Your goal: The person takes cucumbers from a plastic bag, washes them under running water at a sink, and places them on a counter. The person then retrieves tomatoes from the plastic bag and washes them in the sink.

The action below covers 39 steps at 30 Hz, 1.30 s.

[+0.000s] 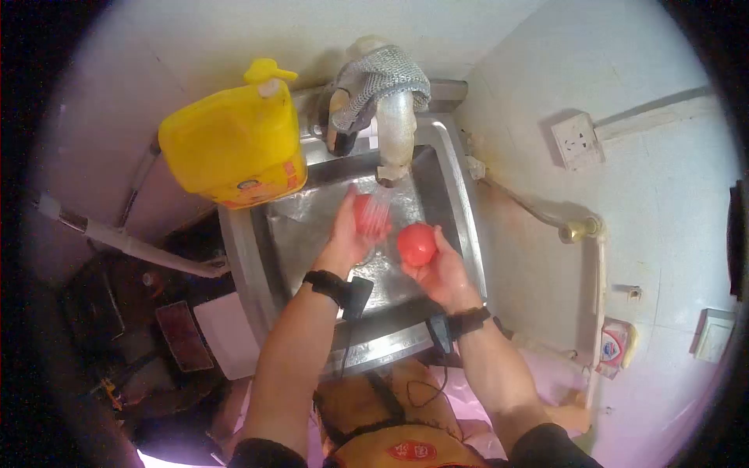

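Over the metal sink (pixel 261 312), my left hand (pixel 345 234) is closed around a red tomato (pixel 373 214), which sits under water running from the faucet (pixel 395 132). The falling water partly blurs that tomato. A second tomato (pixel 417 244), smooth and shiny, rests in the fingers of my right hand (pixel 446 273), a little lower and to the right, outside the stream. Each wrist wears a dark strap with a small box on it. The faucet is wrapped in clear plastic, and a grey mesh cloth (pixel 382 74) drapes over it.
A large yellow jug (pixel 230 140) stands at the sink's back left corner. A pipe with a brass valve (pixel 576 230) runs along the right wall below a socket (pixel 577 141). At the lower left, a white board (pixel 226 335) leans beside the sink.
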Available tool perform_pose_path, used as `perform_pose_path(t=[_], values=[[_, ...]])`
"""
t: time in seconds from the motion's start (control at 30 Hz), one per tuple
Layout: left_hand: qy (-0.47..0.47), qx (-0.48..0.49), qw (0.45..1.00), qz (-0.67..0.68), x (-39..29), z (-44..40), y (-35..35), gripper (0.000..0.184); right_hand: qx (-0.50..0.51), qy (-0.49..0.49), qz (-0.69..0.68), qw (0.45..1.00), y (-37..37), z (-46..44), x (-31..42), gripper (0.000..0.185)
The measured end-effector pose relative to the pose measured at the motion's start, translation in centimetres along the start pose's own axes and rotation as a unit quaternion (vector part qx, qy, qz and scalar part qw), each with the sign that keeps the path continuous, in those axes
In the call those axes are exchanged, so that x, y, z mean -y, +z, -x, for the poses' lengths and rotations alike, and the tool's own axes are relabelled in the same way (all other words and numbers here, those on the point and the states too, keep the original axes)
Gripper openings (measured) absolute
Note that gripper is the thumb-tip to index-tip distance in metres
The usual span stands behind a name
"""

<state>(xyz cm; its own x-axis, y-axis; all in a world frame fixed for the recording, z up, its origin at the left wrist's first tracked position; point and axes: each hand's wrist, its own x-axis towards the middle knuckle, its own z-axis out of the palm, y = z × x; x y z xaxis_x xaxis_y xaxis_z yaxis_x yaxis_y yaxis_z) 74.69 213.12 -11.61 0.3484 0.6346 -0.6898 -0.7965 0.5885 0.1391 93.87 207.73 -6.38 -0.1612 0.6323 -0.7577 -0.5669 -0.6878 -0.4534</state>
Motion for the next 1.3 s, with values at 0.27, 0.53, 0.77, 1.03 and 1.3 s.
perform_pose_path(t=[0.27,0.53,0.77,1.03,1.3], values=[[0.275,0.176,0.899,-0.292,2.6,-0.5,-6.0,0.049,-0.039,-0.098,0.241,0.965,4.9,0.5,-0.6,0.036],[0.121,-0.094,0.986,-0.063,-0.7,3.3,-7.8,0.042,-0.072,-0.058,0.138,0.986,9.4,-3.0,-3.1,0.04],[0.028,0.068,0.988,-0.137,1.9,3.3,-5.7,0.037,-0.027,-0.118,0.215,0.969,6.3,-5.6,-6.6,0.022],[0.087,-0.036,0.995,-0.016,1.3,11.0,-6.0,0.043,0.039,-0.137,0.293,0.945,6.7,-6.9,4.9,0.03],[0.102,-0.103,0.989,0.003,3.0,16.7,-12.0,0.057,0.146,-0.075,0.281,0.945,12.6,-12.4,9.3,0.028]])
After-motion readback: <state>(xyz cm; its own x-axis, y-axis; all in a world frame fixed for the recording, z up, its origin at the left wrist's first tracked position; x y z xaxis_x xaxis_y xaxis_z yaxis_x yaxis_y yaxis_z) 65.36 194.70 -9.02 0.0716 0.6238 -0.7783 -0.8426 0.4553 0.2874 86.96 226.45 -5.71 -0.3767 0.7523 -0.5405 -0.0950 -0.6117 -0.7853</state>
